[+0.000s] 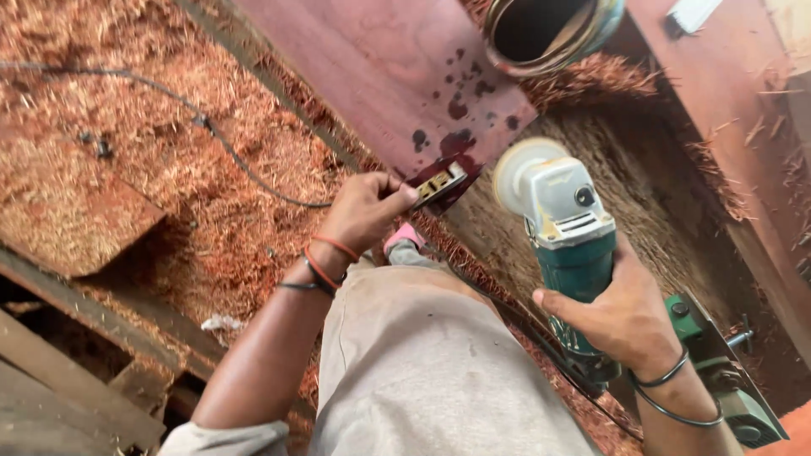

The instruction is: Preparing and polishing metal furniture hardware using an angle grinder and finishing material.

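Two bare hands work over reddish wood shavings (pixel 194 194): the left hand (pixel 365 211) pinches a small brass-coloured metal piece (pixel 439 184) against the stained reddish plank's edge (pixel 389 67), while the right hand (pixel 625 317), fingers wrapped tight, grips a teal-and-grey angle grinder (pixel 566 228) just beside.

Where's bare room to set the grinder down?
Bare: the reddish board above the left hand, short of its dark stains. Crowded: the can, cable across the shavings, right hand gripping the grinder.

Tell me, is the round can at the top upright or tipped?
Tipped: the can shows its dark open mouth sideways, above the shavings.
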